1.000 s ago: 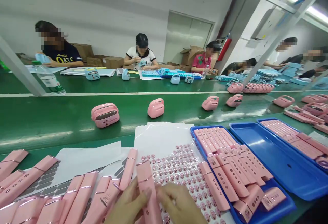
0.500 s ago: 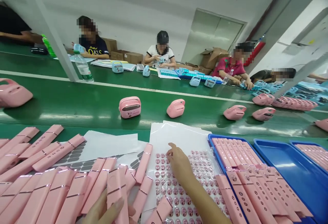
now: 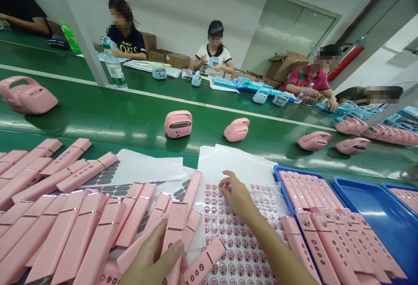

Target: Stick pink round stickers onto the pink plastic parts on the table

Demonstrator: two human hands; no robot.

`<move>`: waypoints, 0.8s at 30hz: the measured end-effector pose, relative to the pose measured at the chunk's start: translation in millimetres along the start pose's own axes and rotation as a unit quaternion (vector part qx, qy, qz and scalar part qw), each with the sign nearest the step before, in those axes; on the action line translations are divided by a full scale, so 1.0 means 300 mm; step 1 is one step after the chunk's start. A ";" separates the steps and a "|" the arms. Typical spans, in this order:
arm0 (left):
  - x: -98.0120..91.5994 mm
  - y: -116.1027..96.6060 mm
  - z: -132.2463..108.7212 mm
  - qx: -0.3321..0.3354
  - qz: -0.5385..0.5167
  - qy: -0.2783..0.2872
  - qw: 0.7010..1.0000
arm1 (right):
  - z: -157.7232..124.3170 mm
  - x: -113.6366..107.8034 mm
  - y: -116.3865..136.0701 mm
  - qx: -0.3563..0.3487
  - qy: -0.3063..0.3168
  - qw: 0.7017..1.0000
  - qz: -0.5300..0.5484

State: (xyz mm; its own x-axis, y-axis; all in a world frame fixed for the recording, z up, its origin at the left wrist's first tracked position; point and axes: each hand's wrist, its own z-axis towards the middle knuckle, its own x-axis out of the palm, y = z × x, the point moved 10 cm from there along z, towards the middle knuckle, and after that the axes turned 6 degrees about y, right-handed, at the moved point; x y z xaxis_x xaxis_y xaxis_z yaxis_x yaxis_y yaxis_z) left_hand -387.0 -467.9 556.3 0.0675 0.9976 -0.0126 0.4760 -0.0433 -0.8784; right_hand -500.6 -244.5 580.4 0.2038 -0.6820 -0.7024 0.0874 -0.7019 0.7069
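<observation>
The left hand [image 3: 156, 254] is clamped on a case [image 3: 175, 235], long axis pointing away, left of the stickers [image 3: 239, 256]; the right hand [image 3: 240, 198] is nearer these, at their far-left rows, whether its grip pinches I cannot tell.

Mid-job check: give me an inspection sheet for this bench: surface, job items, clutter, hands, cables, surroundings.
Surface: green table, partly covered by white paper.
Job items: pink bar, in hand; sticker sheet, right of it.
Clutter: loose bars overlapping, mostly at left; blue trays at right, two holding more.
Hands: left hand grips the pink bar; right hand over the sticker sheet, contact unclear.
Cables: nothing seen on the table.
Surroundings: co-workers opposite; pink cases and bottle between.
</observation>
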 end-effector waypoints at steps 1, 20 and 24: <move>0.020 0.004 -0.002 -0.020 -0.002 0.023 1.000 | -0.002 -0.001 -0.004 0.005 -0.002 1.000 0.012; 0.178 -0.087 -0.033 0.085 0.047 0.114 0.989 | -0.237 0.018 0.246 0.098 0.013 0.949 0.301; 0.191 -0.085 -0.038 0.080 0.097 0.118 0.985 | -0.264 0.035 0.262 0.108 -0.009 0.957 0.270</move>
State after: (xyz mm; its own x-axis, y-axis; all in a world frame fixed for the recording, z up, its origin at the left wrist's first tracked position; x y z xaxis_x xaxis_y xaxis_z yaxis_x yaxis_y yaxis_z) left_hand -385.3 -410.2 583.3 0.3549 0.9302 -0.0936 0.2912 -0.2051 -0.9344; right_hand -414.5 -290.5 635.3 0.1447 -0.9594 -0.2420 -0.2293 -0.2704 0.9351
